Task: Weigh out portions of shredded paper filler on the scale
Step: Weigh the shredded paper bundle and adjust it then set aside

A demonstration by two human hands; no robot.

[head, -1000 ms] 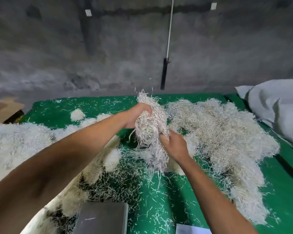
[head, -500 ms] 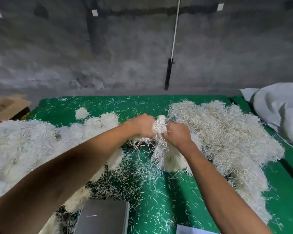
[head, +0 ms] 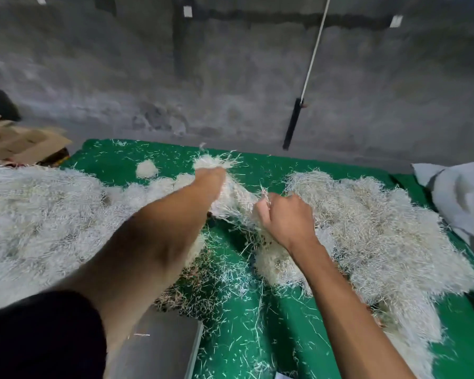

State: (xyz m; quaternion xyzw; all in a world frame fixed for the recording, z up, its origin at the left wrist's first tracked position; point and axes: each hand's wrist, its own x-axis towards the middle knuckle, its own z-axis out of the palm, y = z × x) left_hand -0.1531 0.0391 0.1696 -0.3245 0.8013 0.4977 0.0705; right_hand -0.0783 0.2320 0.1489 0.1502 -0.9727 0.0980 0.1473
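A clump of white shredded paper (head: 234, 196) stretches between my two hands above the green table cover (head: 257, 324). My left hand (head: 211, 177) grips its far end, with strands sticking out beyond the fist. My right hand (head: 283, 214) is curled round the near end, lower and to the right. A big pile of shredded paper (head: 372, 228) lies to the right, and another pile (head: 39, 222) to the left. The grey scale platform (head: 159, 348) sits at the bottom, near my left elbow, with a stray strand or two on it.
A small ball of paper (head: 146, 168) and other clumps lie at the back left. A grey sack (head: 460, 198) rests at the right edge, cardboard (head: 17, 140) at the left. A concrete wall stands behind the table. Loose strands litter the green cover.
My hands were close together on the clump; now the left hand has moved up and away to the back while the right stays low, pulling the clump apart.
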